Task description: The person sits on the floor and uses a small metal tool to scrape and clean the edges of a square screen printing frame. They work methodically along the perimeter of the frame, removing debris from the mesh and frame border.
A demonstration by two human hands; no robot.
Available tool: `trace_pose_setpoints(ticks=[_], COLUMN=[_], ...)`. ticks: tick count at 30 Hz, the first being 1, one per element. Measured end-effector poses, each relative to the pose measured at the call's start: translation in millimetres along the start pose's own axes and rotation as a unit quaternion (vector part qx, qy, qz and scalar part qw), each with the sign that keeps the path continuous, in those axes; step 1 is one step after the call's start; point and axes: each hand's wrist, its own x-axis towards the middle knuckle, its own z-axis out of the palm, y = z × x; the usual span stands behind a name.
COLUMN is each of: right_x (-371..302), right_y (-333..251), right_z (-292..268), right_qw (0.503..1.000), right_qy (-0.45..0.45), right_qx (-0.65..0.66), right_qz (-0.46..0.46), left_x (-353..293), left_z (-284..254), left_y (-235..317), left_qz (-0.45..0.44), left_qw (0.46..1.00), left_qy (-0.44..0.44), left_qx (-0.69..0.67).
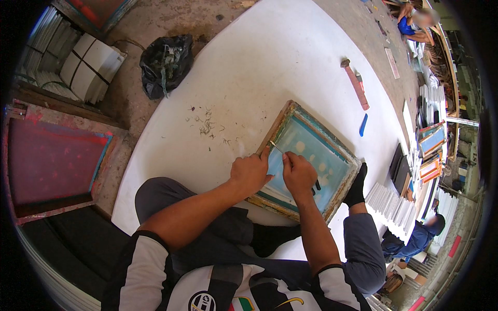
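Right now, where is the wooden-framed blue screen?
In the head view, the screen lies right of centre on the white surface, left hand at its left edge, right hand over it, a black sock beside its right corner.

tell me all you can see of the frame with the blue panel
The frame is rectangular, its worn, stained sides looking like wood around a light blue panel with pale rounded patches. It lies askew on the white surface. The left hand rests at its left side; the right hand, over the panel, holds a thin tool pointing toward that side. A black-socked foot is by its right corner; contact is unclear.
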Motion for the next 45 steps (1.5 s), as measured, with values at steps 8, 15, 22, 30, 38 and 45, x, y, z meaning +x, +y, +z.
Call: trace_pose_setpoints(ticks=[8,15,22,30,38,45], right_x=[1.0,-0.3,1.6,8.2,28.6,32.3], right_y=[-4.4,-4.4,-10.6,-5.2,3.0,20.2], right_z=[-6.6,-7.5,-11.0,-7.2,-16.9,-6.4], right_qw=[0.999,0.999,0.997,0.993,0.981,0.977], right_qy=[-0.01,-0.008,-0.014,-0.066,-0.192,-0.2], right_qx=[-0.032,-0.036,-0.073,-0.093,-0.007,0.063], right_qz=[-0.017,-0.016,-0.034,-0.039,0.033,0.038], left_x=[4.2,13.5,16.3,19.4,22.6,23.1], left_z=[5.3,6.1,18.4,21.5,22.6,17.6], left_y=[-3.2,-8.3,-11.8,-10.4,-10.6,-14.6], left_qz=[-0.009,-0.065,-0.068,-0.051,-0.066,-0.052], left_qw=[1.0,0.994,0.995,0.997,0.996,0.996], left_qy=[-0.015,-0.045,-0.03,-0.012,-0.034,-0.057], left_qx=[-0.026,-0.071,-0.064,-0.049,-0.049,-0.055])
